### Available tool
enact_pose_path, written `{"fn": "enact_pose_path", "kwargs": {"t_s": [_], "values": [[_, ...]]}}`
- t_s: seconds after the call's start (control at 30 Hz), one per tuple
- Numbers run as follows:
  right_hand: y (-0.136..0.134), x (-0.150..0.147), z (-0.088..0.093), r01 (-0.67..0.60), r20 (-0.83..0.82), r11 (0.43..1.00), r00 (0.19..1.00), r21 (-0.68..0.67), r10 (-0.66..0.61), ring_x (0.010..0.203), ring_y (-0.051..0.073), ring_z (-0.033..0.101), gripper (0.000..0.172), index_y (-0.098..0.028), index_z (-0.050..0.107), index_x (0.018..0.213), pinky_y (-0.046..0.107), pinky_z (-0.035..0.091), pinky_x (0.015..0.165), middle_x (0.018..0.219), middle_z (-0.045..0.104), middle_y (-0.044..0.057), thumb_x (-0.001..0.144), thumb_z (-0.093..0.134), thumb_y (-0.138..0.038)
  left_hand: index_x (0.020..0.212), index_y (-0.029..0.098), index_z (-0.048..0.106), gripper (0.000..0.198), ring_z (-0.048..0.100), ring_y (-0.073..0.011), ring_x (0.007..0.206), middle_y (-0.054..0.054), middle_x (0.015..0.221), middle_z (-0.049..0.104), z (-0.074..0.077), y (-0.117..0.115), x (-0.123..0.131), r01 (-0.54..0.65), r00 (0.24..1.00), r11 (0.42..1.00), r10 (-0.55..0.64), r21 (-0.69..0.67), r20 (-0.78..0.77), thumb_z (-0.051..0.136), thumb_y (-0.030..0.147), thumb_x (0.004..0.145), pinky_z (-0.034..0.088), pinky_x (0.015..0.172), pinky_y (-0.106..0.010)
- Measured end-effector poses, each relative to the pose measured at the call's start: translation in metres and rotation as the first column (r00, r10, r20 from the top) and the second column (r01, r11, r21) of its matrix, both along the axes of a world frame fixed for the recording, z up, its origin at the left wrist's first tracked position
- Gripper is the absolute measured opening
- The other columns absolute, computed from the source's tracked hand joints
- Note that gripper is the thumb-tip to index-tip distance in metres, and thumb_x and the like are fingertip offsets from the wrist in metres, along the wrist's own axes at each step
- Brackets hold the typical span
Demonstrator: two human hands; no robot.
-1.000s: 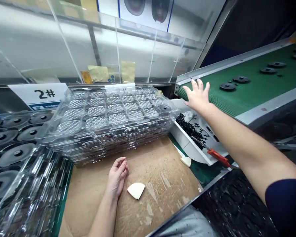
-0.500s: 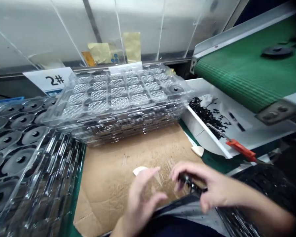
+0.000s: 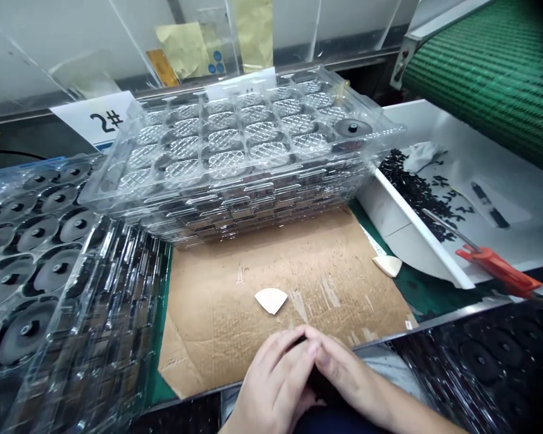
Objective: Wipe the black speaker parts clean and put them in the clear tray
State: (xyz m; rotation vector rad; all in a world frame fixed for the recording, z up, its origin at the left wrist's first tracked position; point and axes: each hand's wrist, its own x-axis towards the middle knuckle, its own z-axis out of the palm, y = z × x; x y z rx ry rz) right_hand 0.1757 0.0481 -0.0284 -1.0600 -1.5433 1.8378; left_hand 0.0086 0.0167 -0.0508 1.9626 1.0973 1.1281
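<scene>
The left hand [image 3: 271, 380] and right hand [image 3: 348, 377] meet at the fingertips over the near edge of a cardboard sheet [image 3: 344, 283], closed around a small black part [image 3: 308, 377] that the fingers mostly hide. The scuffed cardboard lies on a green work surface [image 3: 416, 289] and carries a white fan-shaped piece [image 3: 271, 300] just beyond the hands; a second such piece [image 3: 388, 265] lies near its far right corner. Behind the sheet sits a stack of clear plastic trays [image 3: 235, 175], with one dark disc [image 3: 353, 127] in the top tray; another stack [image 3: 40, 271], holding dark discs, lies to the left. To the right, a white bin [image 3: 389, 223] holds loose black parts [image 3: 411, 187] and a red-handled tool [image 3: 498, 268], below a green conveyor belt [image 3: 493, 66]. A "2#" sign [image 3: 102, 120] stands behind the trays, and yellow notes [image 3: 185, 48] cling to a clear panel [image 3: 344, 36] beyond.
</scene>
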Motion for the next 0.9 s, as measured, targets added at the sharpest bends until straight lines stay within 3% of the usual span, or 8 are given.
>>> {"fn": "enact_pose_path", "kwargs": {"t_s": [0.1,0.17,0.27,0.33,0.4,0.53,0.73,0.9], "values": [[0.014,-0.009,-0.005,-0.085,0.133,0.976,0.989,0.201,0.058,0.071,0.016,0.063,0.056,-0.022,0.057,0.107,0.024,0.052,0.064,0.081,0.064,0.004,0.091,0.019,-0.06,0.128,0.035,0.046,0.074,0.054,-0.0272,0.113,-0.007,0.119,0.063,-0.003,-0.005,-0.005,-0.085,0.99,0.979,0.103,-0.185,0.091,0.074,0.012,0.064,0.04,0.098,-0.04],[0.028,-0.016,-0.018,-0.089,0.293,0.938,0.956,0.334,-0.013,0.062,0.014,0.062,0.055,-0.022,0.053,0.116,0.024,0.051,0.057,0.081,0.063,0.003,0.093,0.015,-0.055,0.124,0.039,0.05,0.07,0.054,-0.0263,0.114,-0.004,0.123,0.06,-0.003,-0.007,-0.012,-0.166,0.896,0.863,0.333,-0.477,0.292,0.076,0.019,0.063,0.041,0.099,-0.038],[0.043,-0.029,-0.046,-0.032,0.46,0.886,0.863,0.462,-0.209,0.069,0.017,0.061,0.04,-0.02,0.051,0.122,0.031,0.051,0.063,0.099,0.058,0.01,0.093,0.037,-0.043,0.123,0.041,0.048,0.052,0.056,-0.0264,0.112,-0.003,0.124,0.058,0.0,-0.007,-0.026,0.045,0.45,0.584,0.713,-0.811,0.538,0.065,0.039,0.074,0.046,0.093,-0.036],[0.044,-0.041,-0.064,-0.046,0.487,0.861,0.839,0.507,-0.242,0.081,0.022,0.059,0.035,-0.019,0.055,0.118,0.037,0.049,0.071,0.108,0.052,0.013,0.088,0.049,-0.036,0.122,0.037,0.05,0.05,0.056,-0.0277,0.111,-0.004,0.123,0.06,0.001,-0.006,-0.036,0.223,0.23,0.535,0.783,-0.815,0.577,0.062,0.046,0.074,0.05,0.088,-0.033],[0.04,-0.051,-0.075,-0.105,0.484,0.829,0.849,0.549,-0.213,0.084,0.023,0.057,0.03,-0.02,0.058,0.114,0.038,0.048,0.074,0.104,0.054,0.012,0.088,0.049,-0.031,0.119,0.035,0.054,0.054,0.056,-0.0277,0.112,-0.005,0.122,0.061,0.0,-0.006,-0.045,0.287,0.134,0.543,0.793,-0.789,0.595,0.067,0.047,0.068,0.051,0.086,-0.03],[0.039,-0.064,-0.068,-0.229,0.443,0.765,0.893,0.602,-0.081,0.073,0.019,0.056,0.025,-0.022,0.062,0.107,0.034,0.046,0.07,0.078,0.061,0.005,0.089,0.045,-0.024,0.117,0.034,0.056,0.056,0.055,-0.0277,0.112,-0.006,0.123,0.059,-0.002,-0.006,-0.058,0.306,0.086,0.556,0.792,-0.773,0.604,0.071,0.044,0.064,0.049,0.091,-0.033],[0.051,-0.079,0.01,-0.093,0.296,0.72,0.941,0.688,-0.162,0.091,0.019,0.057,0.03,-0.023,0.052,0.118,0.034,0.045,0.079,0.105,0.063,0.005,0.09,0.044,-0.019,0.115,0.029,0.058,0.051,0.054,-0.0246,0.114,-0.006,0.119,0.061,0.006,0.001,-0.049,0.241,0.171,0.598,0.749,-0.764,0.64,0.073,0.034,0.067,0.047,0.093,-0.031],[0.034,-0.082,0.048,-0.201,0.247,0.648,0.969,0.735,0.02,0.079,0.018,0.058,0.031,-0.016,0.053,0.115,0.033,0.046,0.074,0.093,0.066,0.006,0.085,0.047,-0.01,0.108,0.029,0.062,0.04,0.058,-0.022,0.107,-0.002,0.109,0.065,0.017,0.007,-0.036,0.356,0.253,0.555,0.717,-0.752,0.649,0.072,0.028,0.069,0.045,0.096,-0.031]]}}
